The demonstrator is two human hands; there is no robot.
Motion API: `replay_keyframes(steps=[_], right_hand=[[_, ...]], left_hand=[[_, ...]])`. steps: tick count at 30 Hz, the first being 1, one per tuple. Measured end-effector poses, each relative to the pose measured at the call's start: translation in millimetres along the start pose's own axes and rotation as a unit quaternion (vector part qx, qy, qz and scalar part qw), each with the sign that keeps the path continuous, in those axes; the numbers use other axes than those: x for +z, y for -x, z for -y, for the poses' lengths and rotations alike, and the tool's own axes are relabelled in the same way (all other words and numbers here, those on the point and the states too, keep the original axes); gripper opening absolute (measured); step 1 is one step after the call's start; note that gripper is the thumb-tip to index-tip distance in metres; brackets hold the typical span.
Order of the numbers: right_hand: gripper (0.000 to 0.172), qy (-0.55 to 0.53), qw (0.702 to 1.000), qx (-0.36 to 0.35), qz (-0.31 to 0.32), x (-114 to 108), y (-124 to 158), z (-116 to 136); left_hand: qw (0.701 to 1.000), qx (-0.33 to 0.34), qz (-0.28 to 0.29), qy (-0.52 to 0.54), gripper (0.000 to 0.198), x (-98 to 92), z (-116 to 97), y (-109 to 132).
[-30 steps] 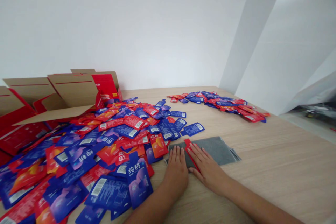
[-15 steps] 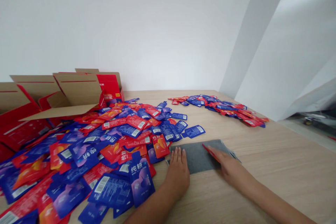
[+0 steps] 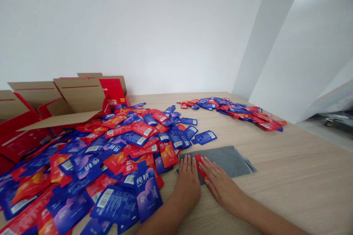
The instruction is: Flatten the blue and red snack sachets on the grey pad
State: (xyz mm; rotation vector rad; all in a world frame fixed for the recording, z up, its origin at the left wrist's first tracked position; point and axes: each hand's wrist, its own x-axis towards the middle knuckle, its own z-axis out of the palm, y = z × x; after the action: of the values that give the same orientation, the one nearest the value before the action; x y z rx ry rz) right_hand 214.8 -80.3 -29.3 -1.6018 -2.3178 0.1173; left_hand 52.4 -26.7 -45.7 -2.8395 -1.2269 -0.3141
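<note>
A folded grey cloth point(image 3: 226, 159) lies flat on the table in front of me. My left hand point(image 3: 188, 176) rests palm down on the cloth's left end, fingers stretched out. Close beside it, a red pouch point(image 3: 201, 168) lies on the cloth. My right hand point(image 3: 217, 180) is laid flat over part of that pouch, its fingers extended and pressing from above. The pouch's right side is hidden under my fingers. Just left of the cloth, a red pouch with an orange print point(image 3: 167, 154) sits at the edge of a big heap of blue and red pouches.
The heap of pouches point(image 3: 91, 161) spreads over the table's left side. Behind it stand open red cardboard boxes point(image 3: 114, 91) with brown flaps. A second, smaller pile of pouches point(image 3: 234, 110) lies at the back right, near the white wall point(image 3: 176, 36).
My right hand has moved left across the cloth with the red pouch, from the cloth's right part to beside my left hand, and now lies flat on it. My left hand has stayed in place.
</note>
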Motion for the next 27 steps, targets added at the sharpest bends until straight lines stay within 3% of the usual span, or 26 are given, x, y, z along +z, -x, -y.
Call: replay_keyframes(steps=[6, 8, 12, 15, 18, 22, 27], right_hand=[[0.049, 0.068, 0.995, 0.066, -0.031, 0.0, -4.3, -55.2], [0.051, 0.08, 0.993, 0.077, -0.045, 1.7, -4.2, -62.1], [0.054, 0.087, 0.992, 0.087, -0.023, 4.2, -11.4, -35.6], [0.054, 0.055, 0.996, 0.064, 0.015, 2.3, -19.1, -7.9], [0.057, 0.011, 0.998, 0.051, 0.048, -1.7, -21.3, 4.3], [0.07, -0.046, 0.997, 0.042, 0.049, -11.8, -20.2, -0.2], [0.064, -0.125, 0.987, 0.082, -0.061, -37.4, -26.7, -30.1]], left_hand=[[1.0, -0.008, 0.015, -0.003, 0.059, -3.0, -0.5, -0.8], [1.0, -0.008, 0.017, -0.001, 0.058, -2.2, -0.8, -1.5], [1.0, -0.016, 0.01, 0.003, 0.058, 1.9, -0.5, -2.3], [1.0, -0.019, 0.004, 0.009, 0.058, 2.3, 0.5, -1.8], [1.0, -0.009, 0.006, 0.011, 0.059, -1.0, 1.0, -0.9], [1.0, -0.007, 0.021, 0.009, 0.059, -7.4, 0.1, 0.0], [0.999, -0.017, 0.028, 0.013, 0.059, -11.0, -0.2, 0.1]])
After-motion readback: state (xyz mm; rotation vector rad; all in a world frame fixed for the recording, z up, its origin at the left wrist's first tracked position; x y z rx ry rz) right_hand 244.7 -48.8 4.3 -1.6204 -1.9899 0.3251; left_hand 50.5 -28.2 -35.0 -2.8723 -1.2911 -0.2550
